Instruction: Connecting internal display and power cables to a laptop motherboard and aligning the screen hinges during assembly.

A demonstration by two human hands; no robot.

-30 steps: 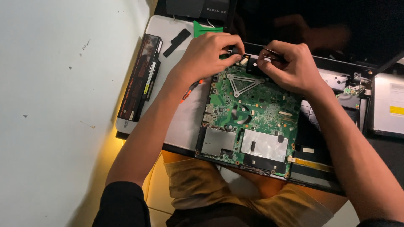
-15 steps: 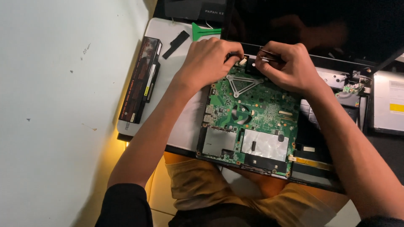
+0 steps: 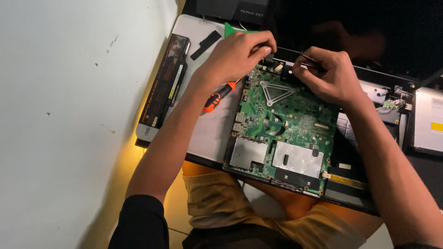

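A green laptop motherboard (image 3: 281,124) lies in an opened laptop base (image 3: 210,133) resting across my lap. My left hand (image 3: 237,57) pinches a small connector at the board's far edge, fingers curled. My right hand (image 3: 327,76) sits just right of it, gripping thin black tweezers (image 3: 309,62) whose tip points toward the same spot. What lies between the fingertips is too small to make out.
A long black battery pack (image 3: 164,85) lies along the base's left edge. An orange-and-black screwdriver (image 3: 219,97) lies under my left wrist. A green pry tool (image 3: 233,30) and a black strip (image 3: 206,44) lie at the far left. The dark screen (image 3: 350,27) stands behind; a drive (image 3: 429,120) sits right.
Both hands stay at the board's far edge with only slight finger shifts. The view has drifted a little, and the screwdriver under my left wrist shows more.
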